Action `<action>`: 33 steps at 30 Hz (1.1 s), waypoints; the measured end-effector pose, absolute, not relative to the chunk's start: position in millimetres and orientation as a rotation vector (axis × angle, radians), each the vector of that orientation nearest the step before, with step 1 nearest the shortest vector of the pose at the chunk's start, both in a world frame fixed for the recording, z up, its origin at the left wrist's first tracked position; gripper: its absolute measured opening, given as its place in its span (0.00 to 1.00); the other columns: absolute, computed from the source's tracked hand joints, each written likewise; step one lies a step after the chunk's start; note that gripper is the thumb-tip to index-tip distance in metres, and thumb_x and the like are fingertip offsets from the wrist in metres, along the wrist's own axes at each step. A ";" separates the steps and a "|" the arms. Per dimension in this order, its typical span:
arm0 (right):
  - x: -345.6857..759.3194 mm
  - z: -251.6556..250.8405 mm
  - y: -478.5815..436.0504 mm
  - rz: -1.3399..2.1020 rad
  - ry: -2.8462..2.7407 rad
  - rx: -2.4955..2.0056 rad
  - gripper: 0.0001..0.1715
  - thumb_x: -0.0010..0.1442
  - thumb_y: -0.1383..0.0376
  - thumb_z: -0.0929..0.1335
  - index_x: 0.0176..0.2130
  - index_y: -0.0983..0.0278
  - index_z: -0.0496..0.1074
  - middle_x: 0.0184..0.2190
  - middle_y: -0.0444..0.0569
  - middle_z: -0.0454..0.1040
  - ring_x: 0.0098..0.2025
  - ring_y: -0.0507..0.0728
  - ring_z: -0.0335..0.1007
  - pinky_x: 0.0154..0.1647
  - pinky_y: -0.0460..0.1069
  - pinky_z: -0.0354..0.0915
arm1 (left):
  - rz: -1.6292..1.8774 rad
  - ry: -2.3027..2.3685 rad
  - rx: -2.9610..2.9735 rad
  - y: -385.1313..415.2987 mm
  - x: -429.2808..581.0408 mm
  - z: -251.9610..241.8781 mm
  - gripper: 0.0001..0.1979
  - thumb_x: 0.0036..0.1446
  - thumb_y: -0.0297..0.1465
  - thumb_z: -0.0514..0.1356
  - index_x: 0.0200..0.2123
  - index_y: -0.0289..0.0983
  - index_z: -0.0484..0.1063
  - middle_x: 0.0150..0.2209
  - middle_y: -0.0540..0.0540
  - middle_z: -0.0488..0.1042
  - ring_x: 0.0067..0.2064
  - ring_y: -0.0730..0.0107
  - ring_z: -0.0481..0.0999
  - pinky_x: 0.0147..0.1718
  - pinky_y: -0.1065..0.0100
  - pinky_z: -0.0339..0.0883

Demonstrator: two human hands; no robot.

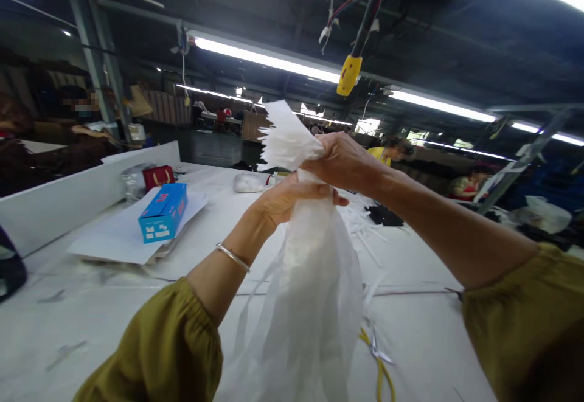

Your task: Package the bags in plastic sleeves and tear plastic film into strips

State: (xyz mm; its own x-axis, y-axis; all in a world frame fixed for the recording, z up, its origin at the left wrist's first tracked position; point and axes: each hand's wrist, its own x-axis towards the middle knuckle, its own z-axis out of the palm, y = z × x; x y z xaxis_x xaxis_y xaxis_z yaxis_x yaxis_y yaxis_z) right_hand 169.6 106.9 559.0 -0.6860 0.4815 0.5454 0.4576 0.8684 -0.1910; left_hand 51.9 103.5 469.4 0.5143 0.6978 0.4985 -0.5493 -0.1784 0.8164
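A bundle of thin white sheet material, like fabric or interlining, hangs gathered in front of me. Its upper end fans out in jagged layers above my hands. My right hand is closed around the neck of the bundle, just under the fanned end. Just below it, my left hand wraps the same bundle from the left, fingers reaching round to the right side. The lower part spreads wide and translucent over the table. Yellow-handled scissors lie on the white table, right of the hanging material.
At left, a blue box sits on a stack of white sheets, near a red bag. Black cloth and white strips lie beyond my hands. A yellow control box hangs overhead. Other people work farther back.
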 end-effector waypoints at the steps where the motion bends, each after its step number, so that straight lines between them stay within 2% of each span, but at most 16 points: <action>1: 169.8 557.0 109.2 0.155 -2.425 -0.727 0.18 0.55 0.57 0.66 0.23 0.67 0.73 0.18 0.42 0.68 0.23 0.49 0.64 0.26 0.44 0.59 | 1.129 0.176 1.333 105.8 52.8 467.0 0.08 0.42 0.29 0.69 0.27 0.33 0.74 0.25 0.48 0.73 0.34 0.64 0.77 0.40 0.61 0.70; 4: 169.7 549.4 113.1 0.351 -2.386 -0.792 0.20 0.58 0.54 0.65 0.27 0.66 0.76 0.19 0.43 0.71 0.22 0.49 0.65 0.24 0.44 0.59 | 1.182 0.240 1.281 112.9 55.4 460.1 0.07 0.41 0.26 0.68 0.22 0.33 0.72 0.22 0.50 0.72 0.31 0.66 0.76 0.39 0.61 0.69; 10: 169.7 537.3 119.5 0.255 -2.292 -0.784 0.20 0.58 0.55 0.65 0.26 0.66 0.76 0.19 0.42 0.70 0.21 0.48 0.65 0.25 0.44 0.58 | 1.129 0.159 1.350 124.6 56.3 455.6 0.08 0.41 0.24 0.68 0.29 0.31 0.75 0.29 0.46 0.77 0.35 0.65 0.77 0.41 0.65 0.69; 14: 173.0 538.6 124.0 0.254 -2.204 -0.783 0.21 0.58 0.53 0.65 0.26 0.66 0.76 0.19 0.43 0.72 0.21 0.49 0.66 0.24 0.45 0.60 | 1.102 0.174 1.407 125.6 55.0 459.5 0.06 0.43 0.23 0.67 0.28 0.32 0.73 0.26 0.49 0.74 0.37 0.64 0.78 0.45 0.62 0.69; 18: 176.3 541.0 128.8 0.268 -2.096 -0.794 0.20 0.59 0.54 0.66 0.26 0.65 0.75 0.23 0.46 0.75 0.23 0.51 0.68 0.26 0.47 0.63 | 1.015 0.272 1.494 131.6 54.2 459.4 0.11 0.43 0.25 0.68 0.32 0.33 0.73 0.29 0.49 0.75 0.38 0.61 0.78 0.41 0.63 0.69; 22: 178.9 534.3 135.4 0.274 -2.050 -0.834 0.18 0.57 0.55 0.67 0.25 0.65 0.75 0.24 0.46 0.76 0.27 0.53 0.71 0.30 0.48 0.65 | 0.958 0.347 1.562 142.2 53.3 448.4 0.12 0.41 0.27 0.70 0.31 0.34 0.73 0.29 0.49 0.74 0.38 0.58 0.78 0.42 0.59 0.69; 27: 181.7 524.8 142.7 0.400 -1.932 -0.850 0.20 0.59 0.53 0.66 0.26 0.65 0.73 0.26 0.49 0.77 0.29 0.55 0.72 0.31 0.50 0.67 | 0.876 0.452 1.531 147.8 49.5 419.4 0.13 0.40 0.29 0.70 0.31 0.34 0.73 0.29 0.47 0.75 0.40 0.57 0.78 0.45 0.57 0.69; 33: 181.2 512.4 148.8 0.477 -1.915 -0.873 0.19 0.58 0.54 0.66 0.26 0.66 0.73 0.26 0.50 0.78 0.29 0.55 0.72 0.30 0.49 0.67 | 0.790 0.449 1.528 152.9 43.0 402.4 0.12 0.40 0.29 0.69 0.30 0.34 0.73 0.28 0.48 0.75 0.43 0.56 0.77 0.45 0.60 0.70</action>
State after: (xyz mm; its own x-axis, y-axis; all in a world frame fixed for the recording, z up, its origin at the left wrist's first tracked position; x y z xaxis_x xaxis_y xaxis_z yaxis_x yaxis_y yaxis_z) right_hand 181.2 148.8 512.4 -0.2997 0.7419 0.5999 0.3734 0.6698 -0.6418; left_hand 43.0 152.9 402.4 0.6849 0.6967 0.2136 -0.1734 -0.1289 0.9764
